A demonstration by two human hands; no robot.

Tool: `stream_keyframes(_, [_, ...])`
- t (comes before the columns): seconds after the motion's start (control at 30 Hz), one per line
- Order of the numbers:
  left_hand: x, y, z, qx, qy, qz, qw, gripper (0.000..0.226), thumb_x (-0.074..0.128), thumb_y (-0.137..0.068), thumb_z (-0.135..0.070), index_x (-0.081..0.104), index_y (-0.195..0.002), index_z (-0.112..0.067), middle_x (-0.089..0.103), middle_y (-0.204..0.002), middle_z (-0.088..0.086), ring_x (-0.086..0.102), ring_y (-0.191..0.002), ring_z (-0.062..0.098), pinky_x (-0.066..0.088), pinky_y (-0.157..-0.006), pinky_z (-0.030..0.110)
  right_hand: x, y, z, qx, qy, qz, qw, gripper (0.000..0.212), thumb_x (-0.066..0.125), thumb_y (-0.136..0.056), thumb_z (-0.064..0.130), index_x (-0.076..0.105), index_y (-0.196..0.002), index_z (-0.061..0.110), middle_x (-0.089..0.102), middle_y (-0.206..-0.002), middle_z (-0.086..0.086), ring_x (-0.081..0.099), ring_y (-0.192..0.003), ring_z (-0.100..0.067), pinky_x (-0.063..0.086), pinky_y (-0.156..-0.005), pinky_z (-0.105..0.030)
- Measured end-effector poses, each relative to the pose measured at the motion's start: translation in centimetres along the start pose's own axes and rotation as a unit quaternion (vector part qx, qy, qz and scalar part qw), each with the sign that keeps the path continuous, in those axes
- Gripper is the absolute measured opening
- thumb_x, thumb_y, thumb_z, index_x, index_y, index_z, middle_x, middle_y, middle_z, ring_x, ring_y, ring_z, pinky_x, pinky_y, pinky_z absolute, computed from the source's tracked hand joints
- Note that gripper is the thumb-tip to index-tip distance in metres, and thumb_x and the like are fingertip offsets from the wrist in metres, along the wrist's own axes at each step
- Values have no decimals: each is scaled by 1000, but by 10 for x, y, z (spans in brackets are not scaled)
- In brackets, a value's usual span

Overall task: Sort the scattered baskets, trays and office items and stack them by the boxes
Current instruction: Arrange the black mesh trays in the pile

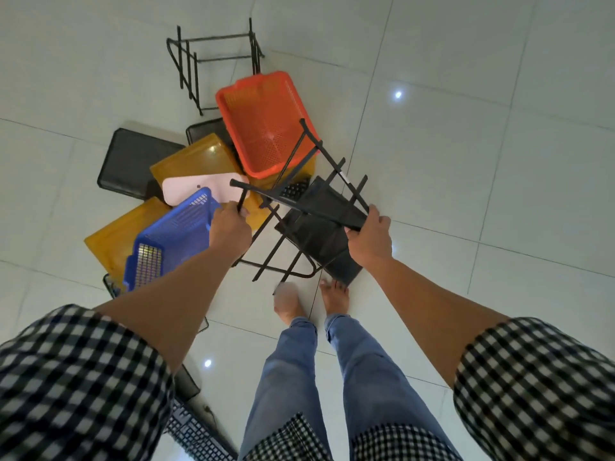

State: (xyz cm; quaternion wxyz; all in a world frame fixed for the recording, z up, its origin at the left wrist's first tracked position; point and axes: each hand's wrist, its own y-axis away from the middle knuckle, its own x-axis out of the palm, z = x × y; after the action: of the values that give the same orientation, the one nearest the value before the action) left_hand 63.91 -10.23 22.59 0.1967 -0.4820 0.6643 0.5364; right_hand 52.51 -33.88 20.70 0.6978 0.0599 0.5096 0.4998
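I hold a black metal rack frame (pixel 299 201) above the floor pile with both hands. My left hand (pixel 229 227) grips one of its thin bars at the left end. My right hand (pixel 371 241) grips its flat bar at the right end. Below the frame lie an orange mesh basket (pixel 266 124), a blue mesh basket (pixel 173 237), yellow trays (pixel 196 161), a pink flat item (pixel 199 189) and a black tray (pixel 319 241). A black keyboard (pixel 294 189) peeks out under the frame.
A second black wire rack (pixel 213 58) lies on the white tiles farther away. A black mesh tray (pixel 133 161) lies at the left of the pile. Another keyboard (pixel 196 434) lies near my left side. My bare feet (pixel 334 297) stand just before the pile.
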Motion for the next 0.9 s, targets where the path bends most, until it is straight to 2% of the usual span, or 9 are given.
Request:
stream_keyframes(0.1, [1,3,2,-27,24,20,999,33,32,-109,-22,58,-125,-8,58,-119,20,57,-99,34,44,-79,43,-13,4,6,-13,5,-22,1000,73,69,-95,28,26,-153,17,39,-142,-16,62,-113,-36,56,-87,-36])
stream_keyframes(0.27, [10,-3,11,-76,63,42,994,36,32,-108,-23,59,-130,-12,61,-120,19,59,-109,40,51,-89,49,-12,6,14,-48,-17,-66,997,73,72,-94,25,29,-153,17,43,-136,-13,64,-107,-33,55,-89,-37])
stream_keyframes(0.37, [20,-7,19,-123,118,61,983,36,34,-109,-26,60,-130,-12,61,-126,18,57,-118,40,48,-97,50,-4,4,18,-58,-14,-78,995,73,73,-93,22,32,-153,17,44,-134,-12,64,-106,-31,54,-92,-36])
stream_keyframes(0.47, [27,-9,27,-150,156,76,973,37,34,-109,-27,61,-130,-14,61,-127,20,59,-102,37,49,-92,49,1,2,21,-67,-5,-76,995,72,74,-92,22,33,-152,18,44,-133,-11,64,-104,-29,54,-93,-35])
stream_keyframes(0.53, [32,-12,32,-177,198,74,961,37,35,-109,-27,62,-130,-16,64,-115,15,54,-81,28,48,-76,43,5,1,24,-72,-2,-74,995,72,74,-91,22,34,-151,18,45,-133,-11,64,-106,-29,54,-94,-35])
stream_keyframes(0.6, [36,-14,38,-200,237,80,947,36,37,-108,-23,61,-133,-13,63,-99,7,50,-70,21,44,-68,36,9,2,28,-81,3,-81,993,72,76,-90,25,36,-150,19,46,-131,-10,64,-107,-29,54,-94,-35])
stream_keyframes(0.7, [43,-21,48,-207,274,102,933,40,45,-103,-14,52,-138,1,63,-116,20,54,-81,23,50,-83,41,18,4,30,-102,20,-93,990,74,79,-87,29,39,-147,19,48,-129,-10,62,-110,-28,54,-90,-35])
stream_keyframes(0.83, [56,-31,61,-213,273,101,933,40,47,-102,-18,51,-138,0,54,-110,10,55,-94,25,51,-96,46,34,6,28,-120,32,-100,987,73,80,-86,31,41,-145,18,50,-129,-11,60,-113,-28,56,-88,-35])
stream_keyframes(0.9, [63,-33,67,-218,273,87,933,33,46,-104,-22,56,-131,-5,55,-106,9,54,-94,24,51,-93,42,40,5,27,-129,33,-99,986,72,80,-85,32,42,-144,17,51,-128,-11,59,-115,-27,56,-88,-34])
